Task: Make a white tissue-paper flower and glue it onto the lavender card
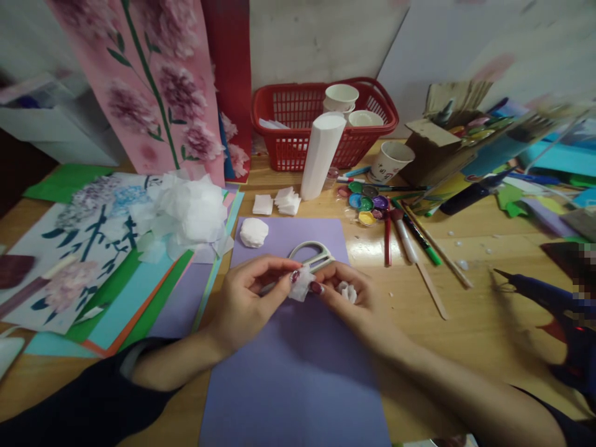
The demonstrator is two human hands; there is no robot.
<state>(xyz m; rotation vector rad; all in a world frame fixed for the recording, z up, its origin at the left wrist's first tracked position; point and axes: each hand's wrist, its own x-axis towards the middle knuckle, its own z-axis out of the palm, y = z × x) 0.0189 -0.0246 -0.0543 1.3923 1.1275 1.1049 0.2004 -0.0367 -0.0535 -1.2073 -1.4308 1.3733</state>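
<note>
Head view, centre of the frame: I have a small white tissue piece (300,290) pinched between both hands, held just above a purple sheet (291,397). My left hand (249,301) is nearly closed at thumb and forefinger, gripping the piece's left edge; my right hand (356,301) pinches the other edge, its remaining fingers loosely curled. Beside those fingers sits a crumpled white bit (347,292); whether I hold it or it lies behind them, I can't tell.

I judge the step in hand to be gathering or folding this piece by fingertip. The next move calls for a light, even pinch from both sides, since such thin stuff would probably tear under a hard tug.

The piece looks soft, limp and slightly see-through, with ragged folds. Above my left hand, a rounded white wad (254,233) is puckered and matte. Higher still, near the middle of the frame, flat white squares (287,202) lie in a loose stack below a smooth white roll (323,155) standing upright. Scissors (311,253) show pale, hard looped handles just beyond my fingertips. At centre left, a heap of white sheets (190,208) billows, filmy and layered, over crisp coloured paper (179,310).
</note>
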